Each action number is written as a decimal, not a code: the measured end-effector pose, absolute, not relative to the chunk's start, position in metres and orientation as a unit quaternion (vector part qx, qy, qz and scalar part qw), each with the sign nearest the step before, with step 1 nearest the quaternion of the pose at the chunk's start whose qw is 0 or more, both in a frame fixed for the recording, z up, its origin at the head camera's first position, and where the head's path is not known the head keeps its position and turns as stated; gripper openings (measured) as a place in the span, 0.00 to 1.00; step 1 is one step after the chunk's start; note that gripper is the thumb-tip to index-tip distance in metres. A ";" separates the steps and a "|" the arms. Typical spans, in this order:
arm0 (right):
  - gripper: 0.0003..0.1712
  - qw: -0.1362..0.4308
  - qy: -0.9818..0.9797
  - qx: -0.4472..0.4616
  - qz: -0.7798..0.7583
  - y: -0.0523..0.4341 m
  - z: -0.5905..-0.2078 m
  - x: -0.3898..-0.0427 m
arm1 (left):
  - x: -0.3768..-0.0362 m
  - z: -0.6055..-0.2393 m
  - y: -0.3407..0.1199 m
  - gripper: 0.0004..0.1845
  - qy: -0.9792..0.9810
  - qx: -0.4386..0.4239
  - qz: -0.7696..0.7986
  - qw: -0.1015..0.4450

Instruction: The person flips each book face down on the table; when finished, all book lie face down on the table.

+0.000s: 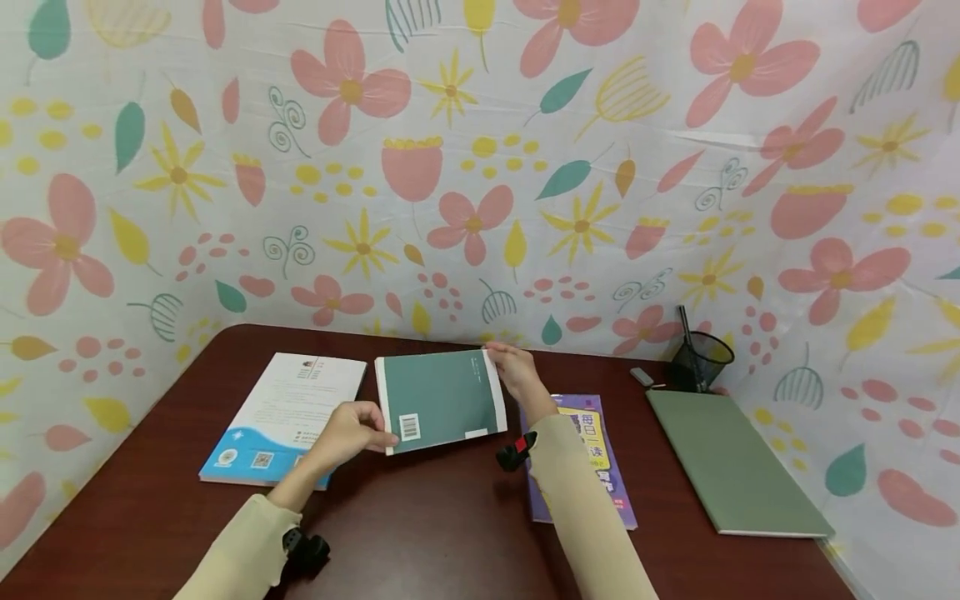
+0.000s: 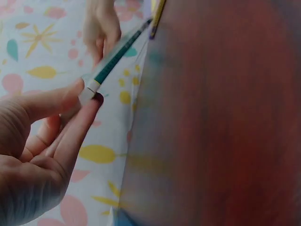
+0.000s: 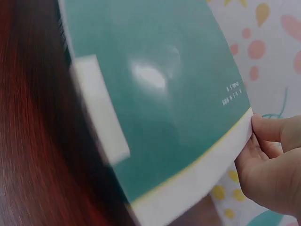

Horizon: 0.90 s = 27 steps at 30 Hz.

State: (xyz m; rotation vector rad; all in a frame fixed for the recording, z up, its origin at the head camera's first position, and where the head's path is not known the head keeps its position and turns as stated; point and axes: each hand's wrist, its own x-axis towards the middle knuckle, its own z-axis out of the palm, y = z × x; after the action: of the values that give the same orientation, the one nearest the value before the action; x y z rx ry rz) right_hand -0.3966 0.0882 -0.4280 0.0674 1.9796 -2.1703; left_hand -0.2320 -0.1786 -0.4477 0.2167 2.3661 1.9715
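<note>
**Green book held by two corners above the table**

A thin dark-green paperback book with white edge bands (image 1: 441,400) is lifted just off the dark red-brown wooden table (image 1: 420,517), back cover up, its barcode at the near left corner. The left hand (image 1: 347,433) pinches that near left corner between thumb and fingers; the left wrist view shows the thumb (image 2: 51,101) pressed on the white band with a finger under it. The right hand (image 1: 517,371) pinches the far right corner, its fingertips (image 3: 268,129) curled round the white edge. So both grips are closed on the book, each on a small corner only.

To the left, a white paperback with a blue wave along its bottom edge (image 1: 288,417) lies flat on the table, just beside the green book and partly under the left hand. To the right, a purple booklet with yellow lettering (image 1: 592,454) lies under the right forearm. Further right lie a flat pale-green folder (image 1: 731,462) and a black mesh pen cup (image 1: 701,360).

The risk, as I judge it, lies in the corner pinches: the soft cover sags between them, and if either grip slips, the book could swing down, bend its cover, or land askew on the white paperback. The right sleeve could also drag the purple booklet out of place.
</note>
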 end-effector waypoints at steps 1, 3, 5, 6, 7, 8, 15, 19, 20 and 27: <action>0.25 0.104 0.671 0.031 -0.734 0.088 -0.431 -0.398 | -0.231 -0.449 -0.176 0.13 0.766 0.071 0.638 0.031; 0.24 0.107 0.673 0.046 -0.731 0.087 -0.439 -0.400 | -0.230 -0.452 -0.171 0.14 0.767 0.063 0.637 0.040; 0.24 0.110 0.680 0.050 -0.723 0.085 -0.446 -0.401 | -0.229 -0.455 -0.168 0.14 0.767 0.054 0.637 0.049; 0.24 0.111 0.683 0.049 -0.720 0.084 -0.449 -0.402 | -0.228 -0.456 -0.167 0.15 0.767 0.049 0.637 0.055; 0.23 0.112 0.689 0.046 -0.715 0.083 -0.451 -0.402 | -0.228 -0.457 -0.167 0.15 0.768 0.046 0.635 0.062; 0.23 0.112 0.694 0.042 -0.710 0.081 -0.454 -0.403 | -0.228 -0.458 -0.166 0.15 0.771 0.044 0.631 0.068; 0.23 0.114 0.718 0.022 -0.686 0.068 -0.469 -0.408 | -0.226 -0.463 -0.169 0.14 0.788 0.054 0.602 0.118; 0.25 0.116 0.732 0.021 -0.671 0.063 -0.476 -0.410 | -0.225 -0.463 -0.171 0.13 0.788 0.062 0.599 0.131; 0.25 0.115 0.736 0.023 -0.667 0.062 -0.477 -0.410 | -0.225 -0.462 -0.171 0.12 0.788 0.063 0.598 0.131; 0.27 0.080 0.742 0.024 -0.665 0.055 -0.480 -0.408 | -0.225 -0.460 -0.169 0.12 0.798 0.063 0.582 0.142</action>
State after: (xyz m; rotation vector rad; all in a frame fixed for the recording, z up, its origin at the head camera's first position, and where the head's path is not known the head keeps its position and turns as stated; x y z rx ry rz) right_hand -0.4084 0.0555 -0.4802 0.0725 2.2194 -1.9893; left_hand -0.2253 -0.1688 -0.4600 0.1831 2.3033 1.6791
